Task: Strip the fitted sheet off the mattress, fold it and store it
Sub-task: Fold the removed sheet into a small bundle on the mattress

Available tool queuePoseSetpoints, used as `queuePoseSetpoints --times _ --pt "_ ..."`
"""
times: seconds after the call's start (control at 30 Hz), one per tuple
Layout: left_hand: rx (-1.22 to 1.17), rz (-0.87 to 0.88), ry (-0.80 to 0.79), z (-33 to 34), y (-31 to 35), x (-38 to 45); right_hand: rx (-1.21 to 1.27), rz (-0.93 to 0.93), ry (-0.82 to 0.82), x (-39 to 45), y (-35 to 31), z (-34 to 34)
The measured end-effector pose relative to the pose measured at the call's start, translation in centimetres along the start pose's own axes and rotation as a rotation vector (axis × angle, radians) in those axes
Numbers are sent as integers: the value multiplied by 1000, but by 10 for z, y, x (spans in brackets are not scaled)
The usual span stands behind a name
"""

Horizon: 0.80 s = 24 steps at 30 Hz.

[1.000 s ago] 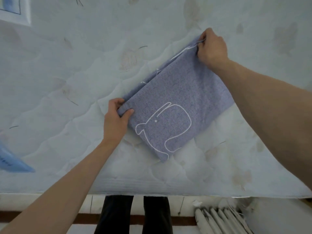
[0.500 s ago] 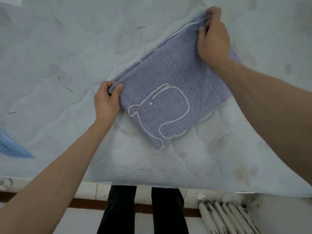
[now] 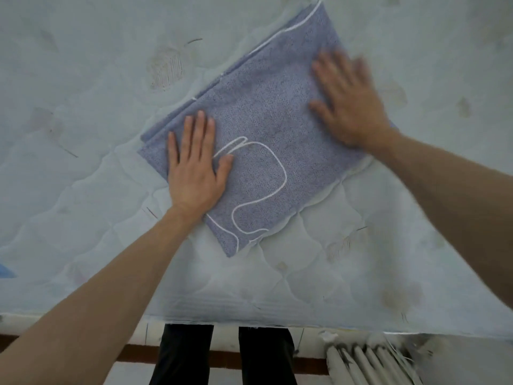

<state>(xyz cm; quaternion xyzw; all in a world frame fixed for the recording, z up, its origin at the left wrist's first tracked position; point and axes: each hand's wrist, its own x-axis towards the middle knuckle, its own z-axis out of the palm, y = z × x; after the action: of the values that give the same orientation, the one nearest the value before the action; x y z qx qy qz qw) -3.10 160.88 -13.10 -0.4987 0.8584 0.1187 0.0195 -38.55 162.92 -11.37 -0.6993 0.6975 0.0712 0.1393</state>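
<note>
Folded blue-grey fitted sheet point(image 3: 266, 134) w/ white outline print lies diagonally on bare quilted mattress point(image 3: 83, 107). Left hand point(image 3: 194, 173) flat, fingers straight, pressing near corner; right hand point(image 3: 349, 101) flat on far part, blurred. Neither grasps.

A home bedroom: a bare quilted mattress point(image 3: 111, 190) (stained) and a radiator point(image 3: 369, 365) below.
</note>
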Motion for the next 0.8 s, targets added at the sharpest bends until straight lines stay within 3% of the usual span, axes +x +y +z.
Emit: queuePoseSetpoints --times 0.1,0.17,0.23,0.3,0.4,0.5,0.63,0.73,0.8 --pt "-36 -176 10 -9 -15 -4 210 585 -3 -39 44 -6" --pt "-68 -375 -10 -20 -9 -4 278 681 34 -63 42 -11" --pt "-25 -467 -20 -30 7 -4 371 690 113 -76 34 -16" --pt "16 -335 20 -32 40 -3 498 780 171 -80 24 -20" --pt "-44 -10 44 -13 110 7 713 915 71 -74 23 -19" --pt "-9 -34 9 14 148 21 987 948 -27 -65 45 -18" --pt "15 -50 58 25 145 22 1272 799 -303 -61 65 -28" --pt "4 8 65 17 127 28 1426 720 -252 -63 57 -41" --pt "-4 -84 71 7 103 47 1525 675 -135 -71 42 -53"
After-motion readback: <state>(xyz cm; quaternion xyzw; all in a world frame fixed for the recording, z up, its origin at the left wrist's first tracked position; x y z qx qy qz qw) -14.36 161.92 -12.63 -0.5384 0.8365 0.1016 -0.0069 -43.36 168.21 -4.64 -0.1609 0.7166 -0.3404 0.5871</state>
